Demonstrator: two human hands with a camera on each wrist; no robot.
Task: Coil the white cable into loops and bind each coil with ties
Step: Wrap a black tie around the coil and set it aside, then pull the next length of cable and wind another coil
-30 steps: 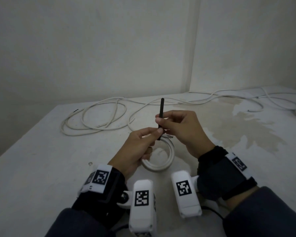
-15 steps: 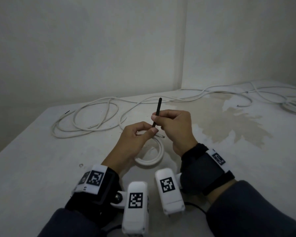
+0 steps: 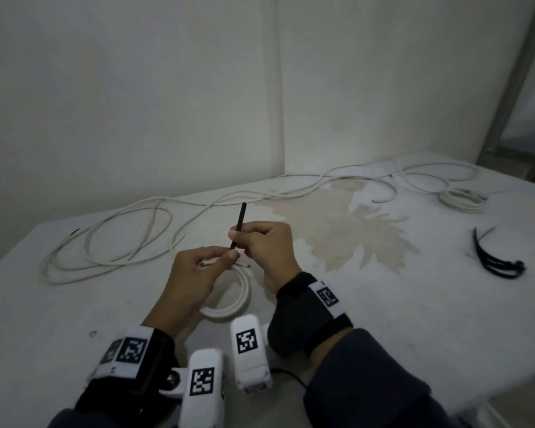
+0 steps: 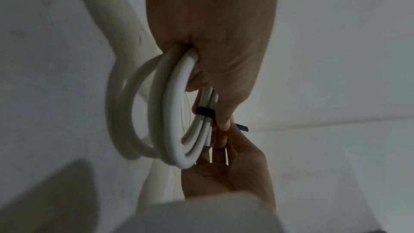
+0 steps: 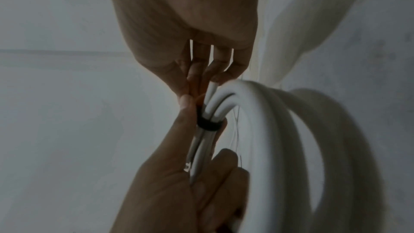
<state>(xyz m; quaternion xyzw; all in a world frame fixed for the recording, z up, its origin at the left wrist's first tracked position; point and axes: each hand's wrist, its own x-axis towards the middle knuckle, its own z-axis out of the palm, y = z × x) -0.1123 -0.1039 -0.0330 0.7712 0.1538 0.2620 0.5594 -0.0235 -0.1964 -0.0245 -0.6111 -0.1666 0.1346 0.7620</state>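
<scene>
White table (image 3: pixel 74 304), stained tan patch right of centre; loose white cable (image 3: pixel 112 230) sprawls in wide loops over the far left and trails along the back edge toward a second coil (image 3: pixel 459 200) lying at the far right. Spare black ties (image 3: pixel 494 261) in a small bunch on the right side, well apart from both hands. Coil (image 3: pixel 229 304) in work: small, several turns, held just above the table near the front centre, hanging below and between the two hands. Left hand (image 3: pixel 192 285) grips the top of the coil, fingers curled round the bunched strands, thumb tip pressed at the tie band; in the left wrist view the turns (image 4: pixel 170 112) fan out below the palm (image 4: pixel 212 33). Right hand (image 3: pixel 266 248) pinches the black tie (image 3: pixel 238 225) between thumb and forefinger, directly above the left thumb; the free tail stands up and tilts slightly right, clear of the fingers. Right wrist view: tie band (image 5: pixel 209 123) closed round the strands, sitting between the two hands' fingertips, right fingers (image 5: pixel 197 70) just above the band, left thumb (image 5: pixel 186 102) touching its side. Cut cable end (image 5: pixel 188 166) rests in the left palm below the band
</scene>
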